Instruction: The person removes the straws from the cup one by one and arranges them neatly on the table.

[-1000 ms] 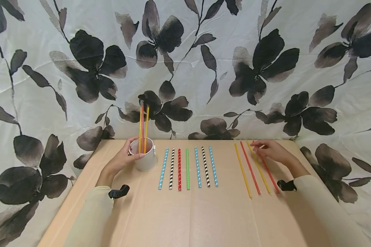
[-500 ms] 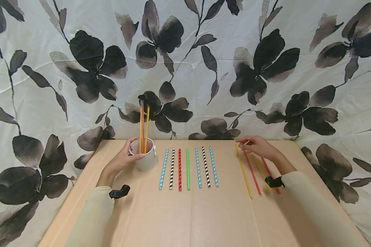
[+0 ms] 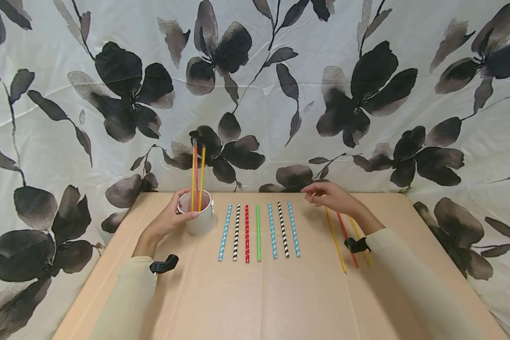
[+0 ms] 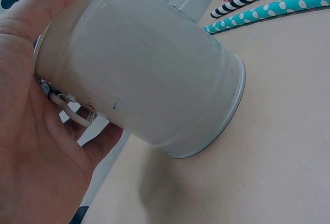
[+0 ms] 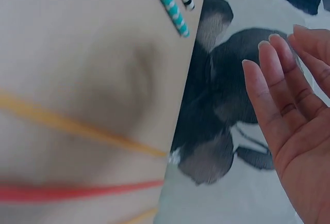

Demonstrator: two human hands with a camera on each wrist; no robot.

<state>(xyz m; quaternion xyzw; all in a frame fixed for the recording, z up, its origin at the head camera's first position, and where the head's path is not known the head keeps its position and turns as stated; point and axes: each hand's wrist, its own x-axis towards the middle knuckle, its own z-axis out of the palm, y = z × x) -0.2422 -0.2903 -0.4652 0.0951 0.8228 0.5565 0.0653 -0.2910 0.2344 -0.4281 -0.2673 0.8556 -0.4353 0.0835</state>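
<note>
My left hand (image 3: 165, 222) grips a small white metal pail (image 3: 201, 225) by its left side, thumb over the front. The left wrist view shows the pail (image 4: 144, 69) tilted in that camera, its wire handle at the rim. Inside stand yellow straws (image 3: 202, 174) and a red one (image 3: 196, 165). My right hand (image 3: 335, 197) hovers above the table's far edge, between the two straw groups. Its fingers are relaxed, with nothing held in the right wrist view. Below its wrist lie a yellow straw (image 3: 335, 241), a red straw (image 3: 354, 261) and another yellow one (image 3: 357, 229).
A row of patterned paper straws lies mid-table: blue dotted (image 3: 225, 232), black-striped (image 3: 236, 232), red dotted (image 3: 247, 233), green (image 3: 258, 233) and others. The wooden table (image 3: 255, 302) meets a floral cloth (image 3: 289, 118) behind it.
My right hand has moved left, from the far ends of the right-hand straws towards the patterned row. The right forearm now covers the rightmost red straw. The left hand and pail have stayed still.
</note>
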